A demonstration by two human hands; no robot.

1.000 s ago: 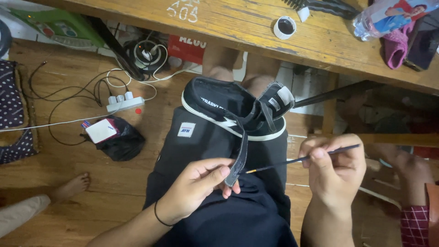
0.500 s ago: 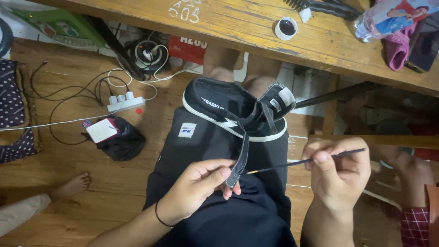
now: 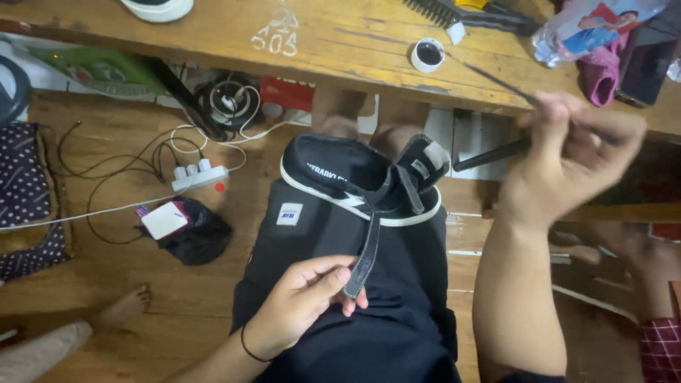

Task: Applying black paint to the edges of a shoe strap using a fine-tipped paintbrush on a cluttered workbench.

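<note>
While our left hand pinches the loose end of the black strap between thumb and fingers, the black sandal it belongs to rests on our lap, sole edge showing white, toe end toward the wooden workbench. Our right hand is closed around a thin dark brush and raised up by the bench edge, its tip pointing toward the small white pot of dark liquid — the hand is blurred, so we cannot tell exactly how the fingers sit on the handle.

As we judge it, the work on the strap is mid-way: the strap is pulled out and held ready, and the brush is away from it, close to the pot. Whether the strap already carries any coating we cannot tell; its surface looks evenly dark. The sandal's other strap, folded near the heel, appears untouched.

On the floor to our left lie a white power strip with cables and a dark pouch.
</note>
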